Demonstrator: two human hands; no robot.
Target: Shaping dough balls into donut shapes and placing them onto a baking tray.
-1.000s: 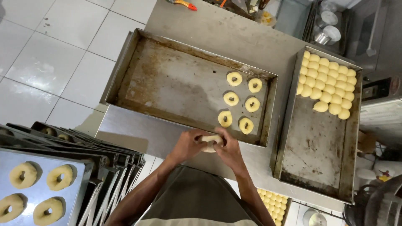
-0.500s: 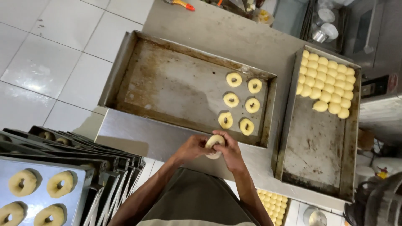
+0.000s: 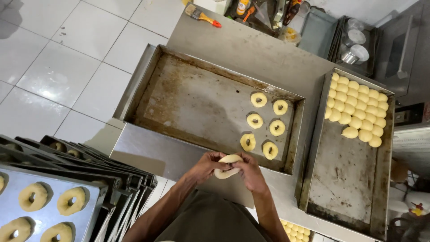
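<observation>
My left hand (image 3: 207, 166) and my right hand (image 3: 249, 173) meet over the table's near edge, both gripping one pale dough piece (image 3: 228, 164) with fingers pressed into its middle. Just beyond them lies a large worn metal tray (image 3: 188, 98) with several ring-shaped dough pieces (image 3: 266, 123) in two columns at its right end. To the right, a second metal tray (image 3: 347, 179) holds several round dough balls (image 3: 358, 112) packed at its far end.
A rack of stacked trays (image 3: 89, 197) with dough rings (image 3: 33, 196) stands at lower left. A brush (image 3: 201, 14), bottles and metal cups (image 3: 354, 51) sit at the steel table's (image 3: 251, 49) far side. White tiled floor (image 3: 58, 67) lies to the left.
Both hands stay together at the table edge, working the same dough piece; it has turned and been pinched between the fingers. The trays have not moved.
</observation>
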